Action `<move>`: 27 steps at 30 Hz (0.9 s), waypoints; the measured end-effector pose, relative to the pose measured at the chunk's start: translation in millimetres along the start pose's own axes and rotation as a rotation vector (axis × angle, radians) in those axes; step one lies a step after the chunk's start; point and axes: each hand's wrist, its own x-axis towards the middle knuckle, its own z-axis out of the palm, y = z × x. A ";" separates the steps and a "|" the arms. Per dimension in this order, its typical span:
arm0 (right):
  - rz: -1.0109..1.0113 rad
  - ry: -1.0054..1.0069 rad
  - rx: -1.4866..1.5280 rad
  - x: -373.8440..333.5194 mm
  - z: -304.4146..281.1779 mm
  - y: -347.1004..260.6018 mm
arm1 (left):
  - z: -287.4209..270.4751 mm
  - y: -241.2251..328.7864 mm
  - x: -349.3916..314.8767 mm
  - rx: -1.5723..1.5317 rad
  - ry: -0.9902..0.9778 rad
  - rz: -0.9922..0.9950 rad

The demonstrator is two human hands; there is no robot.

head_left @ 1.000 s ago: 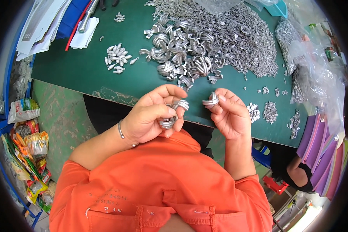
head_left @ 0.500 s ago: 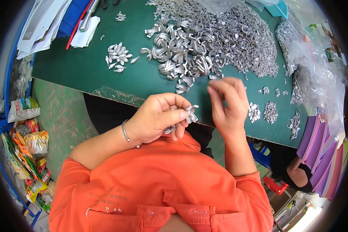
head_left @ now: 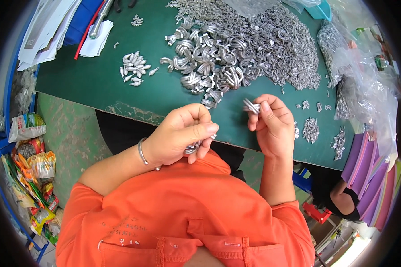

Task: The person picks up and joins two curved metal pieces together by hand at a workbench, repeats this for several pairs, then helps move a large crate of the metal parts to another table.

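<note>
My left hand (head_left: 185, 133), with a silver bangle on its wrist, is curled around curved silver metal pieces (head_left: 192, 147); some show below the palm, and how many it holds is hidden. My right hand (head_left: 274, 122) pinches one ridged, curved silver metal piece (head_left: 251, 107) between thumb and fingers, raised above the front part of the table. Beyond both hands lies a heap of large curved metal pieces (head_left: 207, 58) of the same look. It runs into a broad pile of much smaller metal pieces (head_left: 280, 44).
The green table (head_left: 89, 84) has a chipped front edge. On it sit drop-shaped metal pieces (head_left: 135, 66) at left and small clusters of metal parts (head_left: 311, 130) at right. Clear plastic bags (head_left: 365, 75) line the right side. Another person's arm (head_left: 344, 201) shows at lower right.
My right hand has taken a curved metal piece from the heap's near edge and drawn it back. The piece at my left fingertips has sunk deeper into that hand.
</note>
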 end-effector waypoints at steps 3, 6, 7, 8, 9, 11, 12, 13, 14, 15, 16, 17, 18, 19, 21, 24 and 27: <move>0.171 -0.186 0.381 -2.0 1.5 1.3 | 5.8 3.6 0.7 -0.011 0.024 -0.029; 0.027 -0.225 0.261 -9.8 13.0 10.2 | 9.1 4.9 2.2 0.059 0.057 -0.053; -0.109 -0.266 0.027 -14.2 17.6 11.0 | 11.3 6.0 2.3 0.150 0.076 -0.046; -0.344 -0.308 -0.458 -16.7 19.9 6.8 | 11.5 8.3 1.9 0.242 0.097 -0.037; -0.516 -0.368 -0.621 -16.6 26.2 3.5 | 8.4 6.6 0.4 0.296 0.137 -0.024; -0.687 -0.432 -0.768 -16.7 32.1 4.1 | 7.8 7.0 -5.5 0.392 0.167 0.046; -0.690 -0.435 -0.765 -15.4 32.5 6.6 | 7.4 7.0 -8.2 0.485 0.188 0.112; -0.685 -0.355 -0.688 -13.6 32.8 9.2 | 4.8 6.6 -10.6 0.545 0.197 0.174; -0.675 -0.277 -0.613 -11.9 33.2 10.7 | 2.4 6.7 -12.2 0.544 0.200 0.173; -0.818 -0.254 -0.807 -4.8 36.1 6.4 | 0.2 7.2 -13.3 0.503 0.238 0.166; -0.834 -0.287 -0.977 1.4 35.5 7.1 | -1.4 7.1 -14.0 0.461 0.275 0.159; -0.848 -0.278 -1.076 7.9 36.2 11.4 | -0.4 5.5 -13.6 0.419 0.293 0.205; -0.859 -0.268 -1.176 12.4 37.2 16.5 | 0.1 6.7 -14.3 0.421 0.294 0.203; -0.833 -0.229 -1.158 13.3 40.3 20.3 | 0.7 9.0 -14.9 0.423 0.288 0.176; -0.860 -0.216 -1.165 14.0 39.3 24.9 | 0.4 11.5 -15.8 0.423 0.292 0.150; -0.881 -0.199 -1.161 14.1 36.8 24.6 | -0.6 12.4 -15.4 0.419 0.281 0.130; -0.941 -0.212 -1.195 13.4 34.1 21.4 | -1.4 11.0 -14.7 0.421 0.285 0.132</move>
